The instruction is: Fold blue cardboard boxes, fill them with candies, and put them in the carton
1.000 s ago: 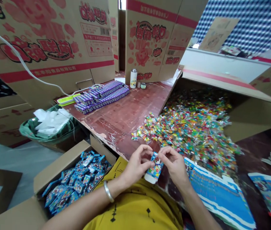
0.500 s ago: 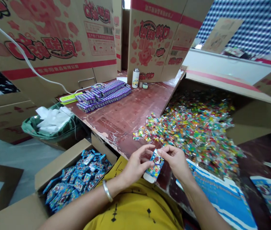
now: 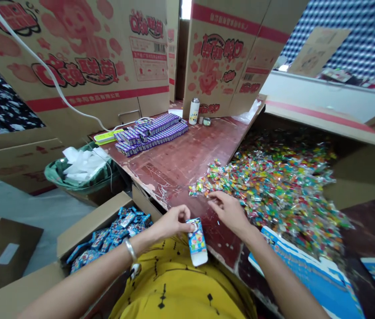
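My left hand [image 3: 174, 223] pinches a small blue printed candy box [image 3: 198, 239] between thumb and fingers, above my lap. The box tilts, and a white flap shows at its lower end. Over at the near edge of the heap of clear candy packets [image 3: 273, 190], my right hand [image 3: 225, 210] reaches out with thumb and forefinger apart. Its fingertips are at a packet by the tip of the heap; whether they touch it is hard to tell. Flat blue cartons [image 3: 310, 270] lie in a stack under my right forearm.
An open cardboard box of filled blue candy boxes [image 3: 107, 241] stands at my left. Behind it is a green-lined bin [image 3: 74, 177] with white paper. Rows of purple boxes [image 3: 154, 133] and a white flask [image 3: 194, 111] stand on the red table [image 3: 174, 170]. Large cartons [image 3: 101, 53] rise behind.
My right hand has left the small box and moved up to the candy heap. My left hand has drawn the box left and down. The view has shifted slightly.
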Action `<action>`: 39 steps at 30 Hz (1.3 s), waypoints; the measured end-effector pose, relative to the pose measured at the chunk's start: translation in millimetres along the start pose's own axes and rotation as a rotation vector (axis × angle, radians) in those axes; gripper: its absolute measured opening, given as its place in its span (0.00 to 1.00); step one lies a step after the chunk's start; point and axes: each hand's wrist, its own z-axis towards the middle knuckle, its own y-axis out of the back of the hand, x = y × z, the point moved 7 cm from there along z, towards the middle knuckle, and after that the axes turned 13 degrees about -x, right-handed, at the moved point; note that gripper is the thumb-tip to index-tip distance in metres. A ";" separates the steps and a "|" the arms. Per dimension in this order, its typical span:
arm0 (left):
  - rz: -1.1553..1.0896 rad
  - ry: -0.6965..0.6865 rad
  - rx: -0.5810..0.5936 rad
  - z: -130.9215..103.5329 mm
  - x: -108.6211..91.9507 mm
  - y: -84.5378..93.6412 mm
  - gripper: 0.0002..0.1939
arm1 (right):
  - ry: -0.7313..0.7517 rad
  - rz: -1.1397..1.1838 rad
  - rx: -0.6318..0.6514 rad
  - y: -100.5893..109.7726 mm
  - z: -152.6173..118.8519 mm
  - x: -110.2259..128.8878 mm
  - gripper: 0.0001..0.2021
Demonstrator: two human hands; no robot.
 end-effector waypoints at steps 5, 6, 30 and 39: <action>0.001 0.144 0.171 -21.1 -3.7 16.0 0.26 | 0.199 -0.085 0.104 -54.3 42.9 12.1 0.20; -0.011 0.136 0.197 -24.8 -7.0 16.3 0.27 | 0.205 -0.094 0.108 -61.2 48.2 12.5 0.17; -0.197 -0.367 -0.196 -12.9 -45.9 -18.7 0.23 | 0.034 0.188 -0.169 29.6 9.4 42.7 0.08; -0.258 -0.377 -0.106 -21.1 -53.8 -40.0 0.24 | -0.303 0.602 -0.259 18.4 -28.5 14.9 0.09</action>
